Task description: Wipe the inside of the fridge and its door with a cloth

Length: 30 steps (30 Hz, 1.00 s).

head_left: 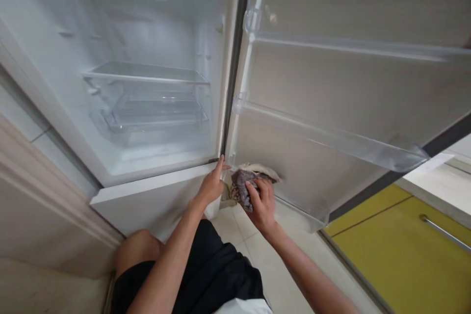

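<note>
My right hand [264, 202] grips a bunched brown-grey cloth [243, 187], its fingers pressed into the fabric. The cloth lies close to the low hinge-side part of the open fridge door [312, 88]; whether it touches the door I cannot tell. My left hand [212, 185] holds nothing I can see. Its index finger stretches up to the fridge's bottom corner, by the dark door seal [231, 68], and another finger points toward the cloth. To the left, the fridge compartment [154, 29] stands open and lit.
Inside the compartment are a glass shelf [147, 72] and a clear drawer [158, 113]. Clear door racks [331, 135] jut from the door. A white lower front panel [154, 198] sits below the compartment. Yellow cabinets [408, 250] stand at the right, over a tiled floor [290, 274].
</note>
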{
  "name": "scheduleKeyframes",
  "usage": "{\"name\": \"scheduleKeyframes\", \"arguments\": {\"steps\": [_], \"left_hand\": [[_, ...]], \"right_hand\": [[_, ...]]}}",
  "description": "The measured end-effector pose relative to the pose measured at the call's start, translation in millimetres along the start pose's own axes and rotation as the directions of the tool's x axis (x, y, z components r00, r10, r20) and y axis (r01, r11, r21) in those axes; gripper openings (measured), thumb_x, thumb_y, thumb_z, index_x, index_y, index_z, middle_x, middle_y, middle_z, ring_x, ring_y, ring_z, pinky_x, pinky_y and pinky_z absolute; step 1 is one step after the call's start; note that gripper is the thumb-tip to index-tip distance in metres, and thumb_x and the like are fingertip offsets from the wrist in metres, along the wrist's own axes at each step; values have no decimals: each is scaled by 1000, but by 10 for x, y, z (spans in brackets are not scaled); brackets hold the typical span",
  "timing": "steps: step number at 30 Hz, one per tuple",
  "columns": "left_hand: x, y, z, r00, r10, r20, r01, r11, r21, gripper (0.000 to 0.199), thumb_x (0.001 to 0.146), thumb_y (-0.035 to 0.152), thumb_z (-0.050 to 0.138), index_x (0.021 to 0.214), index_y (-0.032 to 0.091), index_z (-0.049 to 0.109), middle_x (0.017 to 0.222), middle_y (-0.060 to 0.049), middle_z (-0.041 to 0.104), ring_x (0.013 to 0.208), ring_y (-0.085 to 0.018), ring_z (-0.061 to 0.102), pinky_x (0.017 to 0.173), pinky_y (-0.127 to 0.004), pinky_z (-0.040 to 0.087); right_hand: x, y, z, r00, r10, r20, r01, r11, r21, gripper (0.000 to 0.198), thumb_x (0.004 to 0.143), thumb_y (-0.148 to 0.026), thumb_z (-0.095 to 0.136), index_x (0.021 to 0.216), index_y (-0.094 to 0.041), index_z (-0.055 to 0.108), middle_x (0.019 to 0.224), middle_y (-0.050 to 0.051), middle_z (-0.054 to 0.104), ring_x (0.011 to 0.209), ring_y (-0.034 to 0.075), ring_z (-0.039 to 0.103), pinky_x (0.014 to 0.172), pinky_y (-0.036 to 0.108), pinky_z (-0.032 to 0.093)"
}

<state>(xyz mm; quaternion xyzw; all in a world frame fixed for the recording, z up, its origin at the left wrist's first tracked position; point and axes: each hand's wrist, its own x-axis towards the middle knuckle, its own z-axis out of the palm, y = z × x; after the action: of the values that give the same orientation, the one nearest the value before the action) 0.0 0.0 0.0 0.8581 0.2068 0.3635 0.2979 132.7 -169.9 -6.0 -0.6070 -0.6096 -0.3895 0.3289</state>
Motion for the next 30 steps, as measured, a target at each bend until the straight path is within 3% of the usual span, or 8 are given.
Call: {"name": "scheduleKeyframes", "arguments": {"steps": [3,7,10,15,19,24,27,30], "left_hand": [[-37,43,-164,990,-18,-138,7,997,-77,95,73,-5,37,162,20,13,147,-13,58,127,-18,63,111,-42,50],[-129,98,-363,923,-66,-380,25,993,-113,71,78,-1,40,146,18,44,128,-11,69,112,-19,70,103,-41,56],[-210,91,-421,912,-57,-406,16,994,-104,62,78,0,40,136,17,53,120,-10,72,108,-19,70,100,-41,58],[-276,106,-379,933,25,-360,-22,1000,13,53,83,3,42,131,19,56,122,-8,71,114,-20,68,104,-42,56],[-180,215,-210,972,144,-187,-127,987,100,52,86,4,44,134,20,55,131,-9,68,125,-21,63,108,-42,53],[-18,328,113,963,263,54,-268,940,210,50,86,3,46,134,16,57,135,-13,67,134,-27,58,113,-50,44],[7,328,255,953,292,79,-303,917,261,44,88,4,47,128,17,61,130,-11,71,133,-29,58,114,-56,37],[-6,303,335,943,331,36,-326,896,302,39,90,7,47,125,16,63,125,-12,73,126,-29,63,113,-54,37]], "right_hand": [[148,-178,312,1000,3,-29,-1,998,68,50,89,-15,62,137,-22,53,124,16,56,124,32,51,107,60,44],[166,-378,572,998,-64,-19,67,980,185,38,91,-14,60,128,-21,61,119,14,61,122,29,54,112,60,38],[9,-447,661,989,-134,67,112,958,264,32,93,-15,58,124,-20,65,115,12,64,115,25,58,109,50,44],[-420,-318,540,990,-96,101,72,973,219,28,94,-23,60,121,-19,67,113,12,70,110,25,63,92,37,54],[-766,-83,158,988,-126,89,124,992,35,28,97,-25,55,122,-19,66,114,12,72,117,26,65,100,42,55],[-1104,267,-646,978,-72,196,107,978,-176,28,95,-23,58,122,-22,66,113,12,72,114,27,67,94,43,58],[-1218,478,-1210,975,4,221,56,962,-266,27,93,-23,60,120,-21,67,114,13,71,111,28,67,93,44,58],[-1238,684,-1682,963,182,198,-121,950,-287,30,90,-25,67,119,-21,67,116,14,70,109,28,67,92,44,57]]}}
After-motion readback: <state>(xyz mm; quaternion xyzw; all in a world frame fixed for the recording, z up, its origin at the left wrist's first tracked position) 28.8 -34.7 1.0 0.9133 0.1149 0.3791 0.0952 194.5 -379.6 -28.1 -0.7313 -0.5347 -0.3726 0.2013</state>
